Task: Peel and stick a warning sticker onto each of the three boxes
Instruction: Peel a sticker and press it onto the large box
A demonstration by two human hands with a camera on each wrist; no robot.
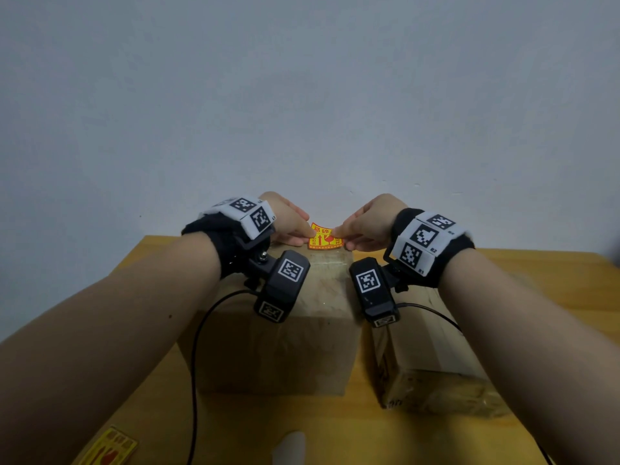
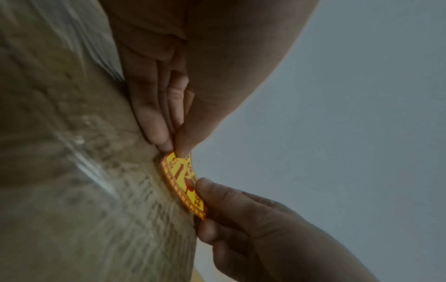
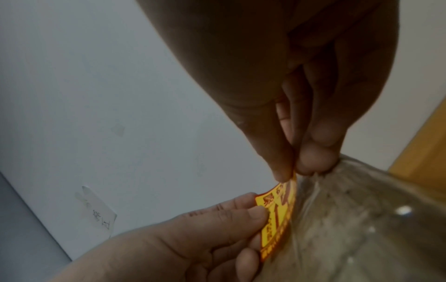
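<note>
A yellow and red warning sticker [image 1: 326, 237] is held bowed over the far top edge of the middle cardboard box [image 1: 302, 330]. My left hand [image 1: 307, 231] pinches its left end and my right hand [image 1: 342, 236] pinches its right end. In the left wrist view, thumb and fingertips [image 2: 166, 143] clamp the sticker [image 2: 183, 181] just over the taped box top [image 2: 72, 171]. The right wrist view shows the right hand [image 3: 289, 175] pinching the sticker [image 3: 277, 215], whose lower edge lies close against the box [image 3: 362, 229]. Whether it touches, I cannot tell.
A second taped cardboard box [image 1: 432, 364] stands right of the middle one on the wooden table [image 1: 536, 273]. Another yellow sticker sheet [image 1: 109, 448] and a white paper piece [image 1: 292, 448] lie at the near edge. A grey wall [image 1: 302, 95] rises behind.
</note>
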